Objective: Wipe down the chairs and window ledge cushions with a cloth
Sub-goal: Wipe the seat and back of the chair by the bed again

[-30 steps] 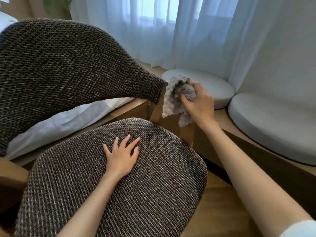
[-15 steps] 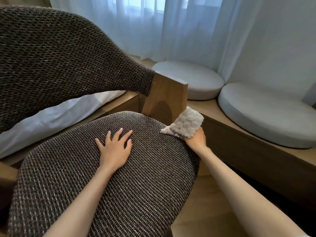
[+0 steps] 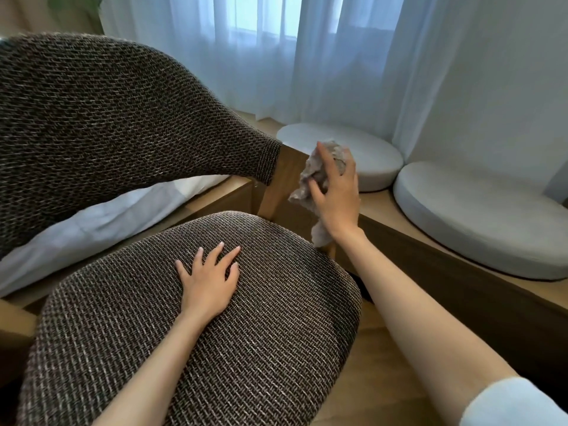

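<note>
Head view. Count: one chair, one cloth, two cushions, two hands.

Dark brown woven-fabric chair (image 3: 261,348): coarse basket weave flecked with pale thread. It has a rounded padded seat and a curved wraparound backrest (image 3: 107,133) of the same cloth. A plain wooden post (image 3: 278,186) shows at the backrest's right end.

Two round, flat, pale grey cushions with smooth covers. The farther cushion (image 3: 372,155) and the nearer cushion (image 3: 479,216) lie side by side, edges close, on the light wooden window ledge (image 3: 376,204) right of the chair. A sheer white curtain (image 3: 307,56) hangs behind them.

Grey nubby cloth (image 3: 318,170): crumpled into a bunch and held in the air just beside the wooden post, above the seat's back right edge. A loose tail hangs below the wrist. Cannot tell whether the cloth touches the post.

Right hand (image 3: 336,201): back toward the camera, fingers and thumb closed round the bunched cloth, one finger stretched up across it.

Left hand (image 3: 209,282): palm down, flat on the middle of the seat, fingers straight and spread, holding nothing.

Also noted: white bedding (image 3: 92,222) below the backrest and a wooden floor (image 3: 378,364).
</note>
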Tool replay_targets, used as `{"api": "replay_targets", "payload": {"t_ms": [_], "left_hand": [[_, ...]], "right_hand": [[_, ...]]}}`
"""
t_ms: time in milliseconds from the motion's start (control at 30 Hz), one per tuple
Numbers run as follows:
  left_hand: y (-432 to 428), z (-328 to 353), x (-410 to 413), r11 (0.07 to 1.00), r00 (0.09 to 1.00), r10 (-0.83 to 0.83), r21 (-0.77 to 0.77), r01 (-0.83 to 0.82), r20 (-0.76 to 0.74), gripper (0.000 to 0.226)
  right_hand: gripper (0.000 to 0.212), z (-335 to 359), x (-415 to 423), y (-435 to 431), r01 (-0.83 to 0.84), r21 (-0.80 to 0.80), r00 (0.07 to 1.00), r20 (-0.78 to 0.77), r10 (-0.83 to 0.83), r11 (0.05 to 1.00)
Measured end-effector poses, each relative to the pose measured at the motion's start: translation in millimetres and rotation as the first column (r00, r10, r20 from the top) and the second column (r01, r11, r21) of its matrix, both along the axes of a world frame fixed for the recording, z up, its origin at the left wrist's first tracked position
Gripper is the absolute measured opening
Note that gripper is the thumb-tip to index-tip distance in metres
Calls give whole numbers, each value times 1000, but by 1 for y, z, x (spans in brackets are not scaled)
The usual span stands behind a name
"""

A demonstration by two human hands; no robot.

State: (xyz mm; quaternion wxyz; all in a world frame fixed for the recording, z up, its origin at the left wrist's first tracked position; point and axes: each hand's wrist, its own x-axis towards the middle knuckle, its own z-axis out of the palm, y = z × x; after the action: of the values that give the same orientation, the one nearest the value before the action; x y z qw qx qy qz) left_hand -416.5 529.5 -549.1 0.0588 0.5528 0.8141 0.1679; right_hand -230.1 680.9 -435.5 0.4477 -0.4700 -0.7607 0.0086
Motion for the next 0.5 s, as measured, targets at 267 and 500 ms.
{"api": "replay_targets", "payload": {"t_ms": [267, 500], "left_hand": [[2, -2, 0, 1000, 1000, -2, 16, 2, 3, 46], [3, -2, 0, 1000, 1000, -3, 22, 3, 2, 46]], "right_hand": [[74, -30, 4, -1, -48, -97, 925, -380, 7, 994], [37, -71, 19, -11, -127, -362, 878, -475, -66, 924]]}}
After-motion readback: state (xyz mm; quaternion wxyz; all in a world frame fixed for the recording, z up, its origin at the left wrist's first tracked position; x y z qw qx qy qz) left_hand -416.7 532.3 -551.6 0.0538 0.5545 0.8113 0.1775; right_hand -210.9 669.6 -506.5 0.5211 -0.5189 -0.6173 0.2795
